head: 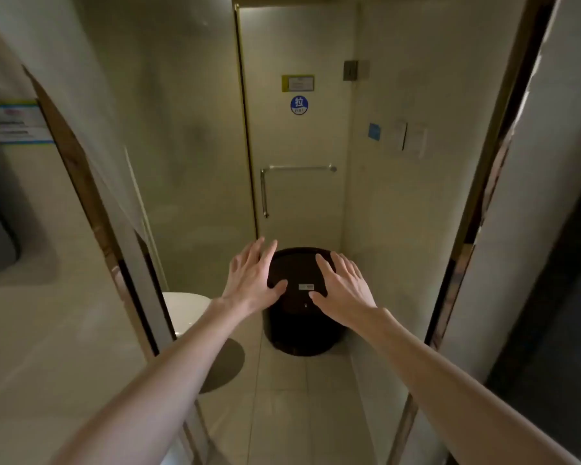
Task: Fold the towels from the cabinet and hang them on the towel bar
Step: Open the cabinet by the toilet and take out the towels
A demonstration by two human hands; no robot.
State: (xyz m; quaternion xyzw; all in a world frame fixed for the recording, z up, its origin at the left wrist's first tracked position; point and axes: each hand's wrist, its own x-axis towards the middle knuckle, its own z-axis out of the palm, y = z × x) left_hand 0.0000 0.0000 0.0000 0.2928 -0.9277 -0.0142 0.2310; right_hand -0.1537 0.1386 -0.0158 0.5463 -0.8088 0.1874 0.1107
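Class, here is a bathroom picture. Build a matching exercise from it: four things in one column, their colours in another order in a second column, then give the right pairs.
Things:
1. bin
2. toilet
3. towel bar
4. round sticker

Colours:
A. blue
B. white
C. black
D. silver metal

Pairs: 1-C, 2-B, 3-D, 4-A.
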